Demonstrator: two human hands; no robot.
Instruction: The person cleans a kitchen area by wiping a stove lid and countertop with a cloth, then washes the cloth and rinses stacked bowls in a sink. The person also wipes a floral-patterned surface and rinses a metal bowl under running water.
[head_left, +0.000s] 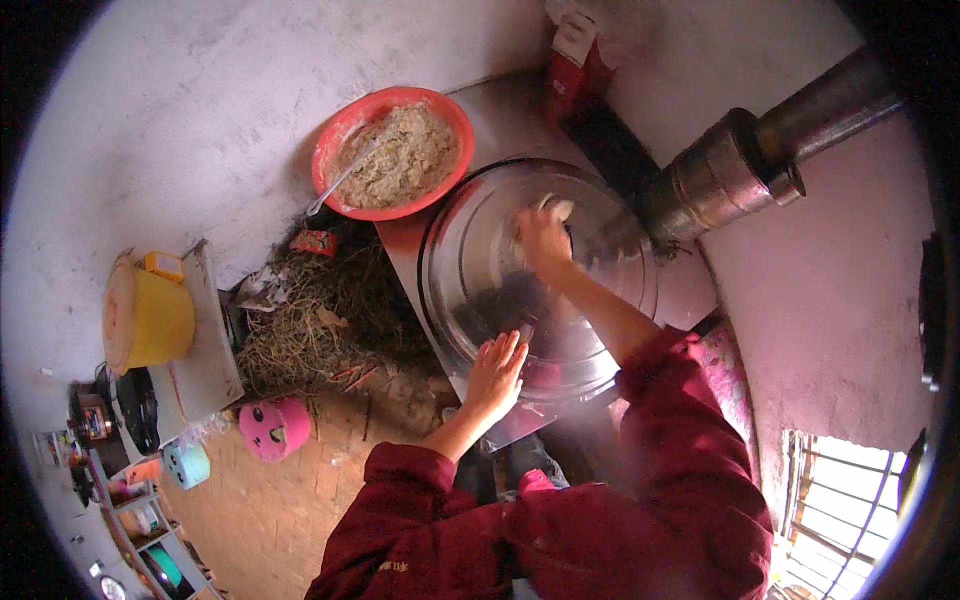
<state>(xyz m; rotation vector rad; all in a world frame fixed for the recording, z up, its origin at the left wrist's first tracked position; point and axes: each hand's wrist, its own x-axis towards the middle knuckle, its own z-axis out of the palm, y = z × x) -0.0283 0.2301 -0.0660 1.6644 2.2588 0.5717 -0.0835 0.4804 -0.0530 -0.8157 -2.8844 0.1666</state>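
A wide, round metal lid (487, 300) with ringed ridges lies before me on a pale square-edged surface. My right hand (544, 236) presses a pale, crumpled cloth or pad (556, 204) on the lid's upper part; it is blurred. My left hand (499, 367) rests with its fingers apart near the lid's lower left rim, beside a small dark knob or tab whose kind I cannot tell. Beyond the lid, at upper left, a red plastic basin (469, 142) holds a lumpy, floury mixture (409, 157), with a metal spoon (337, 191) leaning over its rim.
A metal stovepipe (716, 176) rises at the right. A red carton (574, 67) stands at the back. Dry straw (300, 337) lies left of the surface, near a pink stool (275, 427) and a yellow bucket (161, 315) on a pale table (214, 345).
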